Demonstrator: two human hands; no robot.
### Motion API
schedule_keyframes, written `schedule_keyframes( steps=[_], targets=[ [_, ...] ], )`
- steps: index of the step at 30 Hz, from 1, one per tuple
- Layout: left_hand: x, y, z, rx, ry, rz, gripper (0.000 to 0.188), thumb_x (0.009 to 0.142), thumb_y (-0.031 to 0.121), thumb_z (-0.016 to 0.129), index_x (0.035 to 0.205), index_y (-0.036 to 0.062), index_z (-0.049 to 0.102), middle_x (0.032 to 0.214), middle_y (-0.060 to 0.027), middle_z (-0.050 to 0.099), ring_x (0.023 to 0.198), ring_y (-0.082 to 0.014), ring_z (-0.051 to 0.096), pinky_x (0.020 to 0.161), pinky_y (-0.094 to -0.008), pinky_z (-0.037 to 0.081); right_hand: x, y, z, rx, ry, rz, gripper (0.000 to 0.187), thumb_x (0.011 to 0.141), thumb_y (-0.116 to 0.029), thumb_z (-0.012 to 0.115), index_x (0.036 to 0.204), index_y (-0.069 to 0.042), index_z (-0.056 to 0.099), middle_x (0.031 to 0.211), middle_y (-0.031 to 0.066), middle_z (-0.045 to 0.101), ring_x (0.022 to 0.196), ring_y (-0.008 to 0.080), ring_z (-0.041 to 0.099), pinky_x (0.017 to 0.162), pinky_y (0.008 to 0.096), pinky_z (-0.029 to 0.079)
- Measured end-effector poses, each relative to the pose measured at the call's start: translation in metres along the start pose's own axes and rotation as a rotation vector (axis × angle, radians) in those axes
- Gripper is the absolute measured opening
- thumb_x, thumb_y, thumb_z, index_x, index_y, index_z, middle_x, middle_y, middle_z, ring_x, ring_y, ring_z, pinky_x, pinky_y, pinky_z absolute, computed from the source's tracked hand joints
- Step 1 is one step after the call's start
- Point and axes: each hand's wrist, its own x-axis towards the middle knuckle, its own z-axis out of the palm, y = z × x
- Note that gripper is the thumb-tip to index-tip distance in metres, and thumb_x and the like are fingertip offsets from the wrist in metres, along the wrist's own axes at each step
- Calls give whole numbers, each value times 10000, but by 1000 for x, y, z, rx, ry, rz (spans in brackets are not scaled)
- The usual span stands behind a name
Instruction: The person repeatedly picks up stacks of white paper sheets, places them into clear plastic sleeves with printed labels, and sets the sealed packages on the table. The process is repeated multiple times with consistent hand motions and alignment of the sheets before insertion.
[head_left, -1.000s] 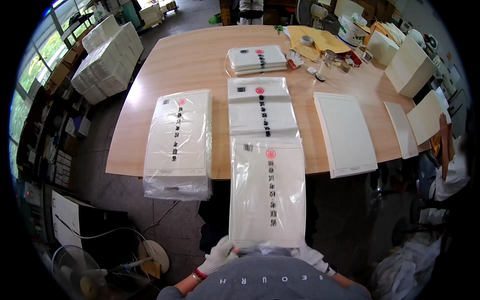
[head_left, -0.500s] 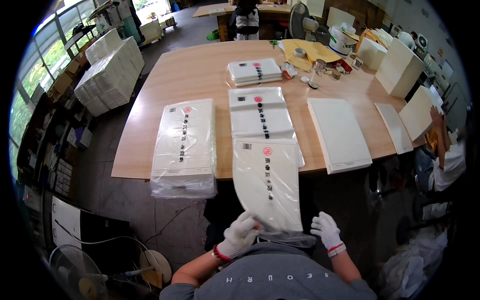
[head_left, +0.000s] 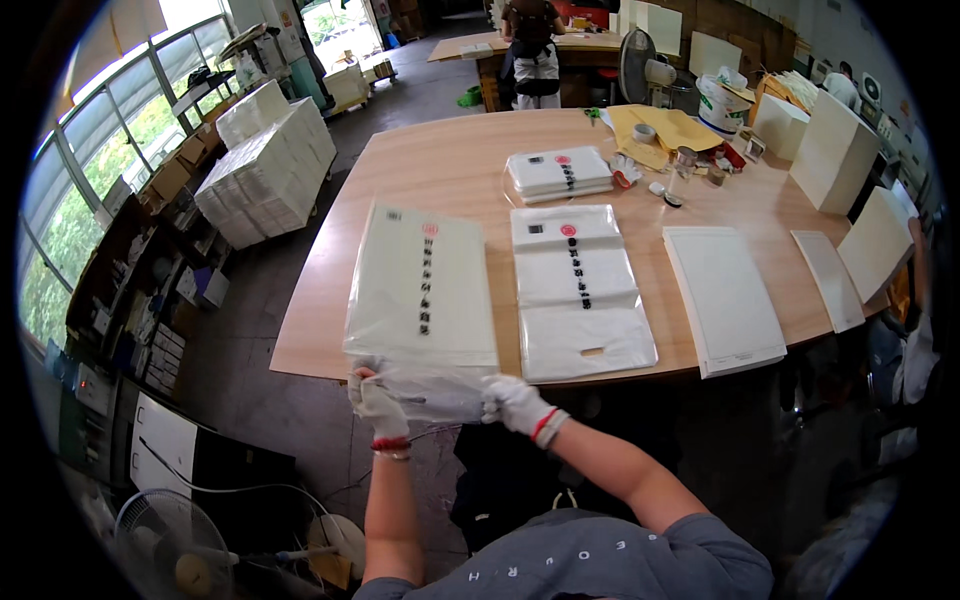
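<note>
A clear plastic bag (head_left: 415, 290) with cream sheets inside and dark print down its front lies over the left part of the table, covering the stack of filled bags there. My left hand (head_left: 380, 410), in a white knit glove, grips the loose clear edge at the bag's near left corner. At the near right corner, my right hand (head_left: 515, 405), gloved the same way, has its fingers closed on that edge. Just to the right lies a pile of flat plastic bags (head_left: 580, 330) with a handle slot at the near end.
Farther right are a stack of white sheets (head_left: 725, 300), a narrow board (head_left: 828, 280) and tall white blocks (head_left: 830, 150). Behind stand a bundle of bags (head_left: 560, 172), yellow paper (head_left: 665, 130) and tape rolls. A floor fan (head_left: 175, 540) stands lower left. Another person (head_left: 533, 50) works beyond.
The filled bag has moved from in front of my body to the left, over the left stack. My right hand, open beside it before, now grips its near right corner. The view has turned left.
</note>
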Motion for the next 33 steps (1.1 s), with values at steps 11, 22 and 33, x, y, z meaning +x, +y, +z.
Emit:
schedule_keyframes(
  steps=[11, 22, 33],
  targets=[
    [-30, -174, -178, 295, 204, -546, 74, 820, 168, 452, 809, 145, 521, 645, -9, 473, 524, -147, 445, 492, -322, 411, -41, 26, -18, -371, 54, 233, 121, 943, -169, 454, 1017, -74, 446, 702, -21, 428, 529, 48, 364, 468, 208, 326],
    [-172, -59, 174, 711, -1064, 339, 198, 707, 161, 633, 887, 101, 575, 936, -77, 573, 927, -309, 539, 750, -455, 442, -173, -17, -108, -373, 549, 181, 334, 921, -259, 513, 1155, -20, 499, 891, 88, 579, 725, 154, 597, 675, 313, 547],
    [-132, -98, 239, 871, -1350, 187, 191, 825, 256, 569, 808, 73, 621, 759, -143, 591, 885, -310, 540, 751, -401, 457, -162, -86, -108, -519, 390, 25, 310, 935, -180, 482, 1178, 12, 490, 842, 68, 588, 695, 129, 590, 630, 272, 519]
  ],
)
